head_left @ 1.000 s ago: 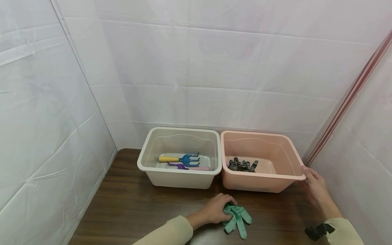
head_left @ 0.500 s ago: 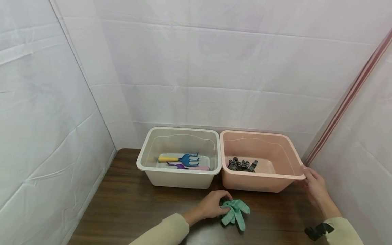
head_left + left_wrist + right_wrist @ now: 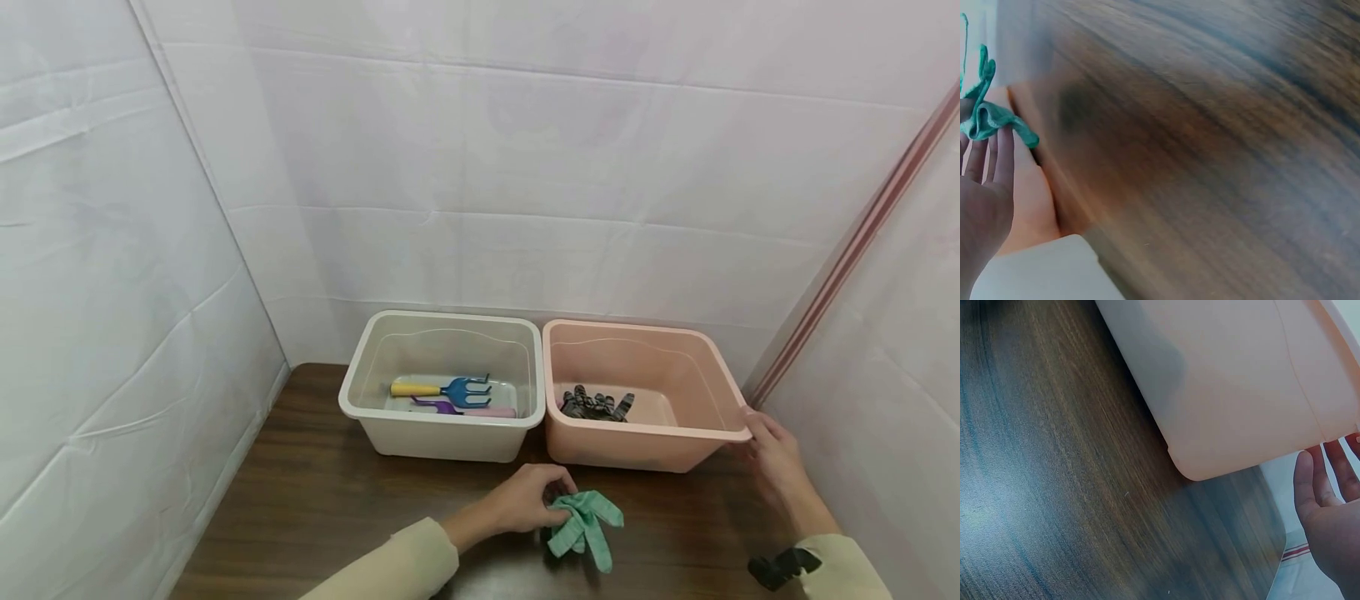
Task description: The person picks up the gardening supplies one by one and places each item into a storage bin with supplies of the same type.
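Observation:
My left hand (image 3: 528,500) pinches a green glove (image 3: 588,525) between thumb and fingers, just in front of the two bins. The glove's fingers hang loosely, and a dark shadow under it suggests it is off the table. In the left wrist view the same glove (image 3: 988,119) bunches at the fingertips. At the far right, my right hand (image 3: 776,458) holds the front right corner of the pink bin's rim (image 3: 652,431). Inside that bin lies a dark striped glove (image 3: 596,406), with a bit of something pink beside it mostly hidden by the wall.
Left of the pink bin stands a white bin (image 3: 442,433), nearly touching it. It contains a blue hand fork (image 3: 467,392) with a yellow handle and a purple tool (image 3: 442,406) near a pink handle. White cloth walls (image 3: 480,167) enclose the brown wooden table (image 3: 300,492).
My left hand has closed its grip on the green glove and raised it slightly from the table, toward the bins. My right hand and both bins have stayed in place.

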Tool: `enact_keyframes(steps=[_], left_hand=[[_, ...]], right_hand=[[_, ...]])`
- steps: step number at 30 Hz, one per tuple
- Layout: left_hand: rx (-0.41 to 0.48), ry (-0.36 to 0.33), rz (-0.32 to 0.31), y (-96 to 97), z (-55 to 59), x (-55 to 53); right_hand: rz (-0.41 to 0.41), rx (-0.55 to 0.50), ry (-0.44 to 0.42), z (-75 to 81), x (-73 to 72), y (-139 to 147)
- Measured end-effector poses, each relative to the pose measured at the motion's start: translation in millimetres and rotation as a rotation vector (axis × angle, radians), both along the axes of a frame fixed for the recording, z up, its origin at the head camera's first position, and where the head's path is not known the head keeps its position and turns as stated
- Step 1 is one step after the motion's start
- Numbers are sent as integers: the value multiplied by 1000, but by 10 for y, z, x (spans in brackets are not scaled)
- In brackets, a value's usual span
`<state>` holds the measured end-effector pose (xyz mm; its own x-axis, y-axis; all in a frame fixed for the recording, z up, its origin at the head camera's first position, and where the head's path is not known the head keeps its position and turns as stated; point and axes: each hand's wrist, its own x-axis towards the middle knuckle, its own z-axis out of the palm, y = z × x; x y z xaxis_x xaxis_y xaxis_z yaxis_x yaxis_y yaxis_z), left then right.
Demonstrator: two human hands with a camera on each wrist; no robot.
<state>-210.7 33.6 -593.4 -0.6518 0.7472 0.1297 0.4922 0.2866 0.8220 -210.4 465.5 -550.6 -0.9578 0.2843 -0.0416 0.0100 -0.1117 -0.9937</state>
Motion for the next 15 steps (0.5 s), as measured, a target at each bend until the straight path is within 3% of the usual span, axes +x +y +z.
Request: enact_keyframes(steps=[5,15], left_hand=[[-11,-11,-35,24,101,10],[-16,-2,-44,21,269,15]], right_hand=[[-2,4,-20,1,6,17],[-22,-17,-23,4,1,5]])
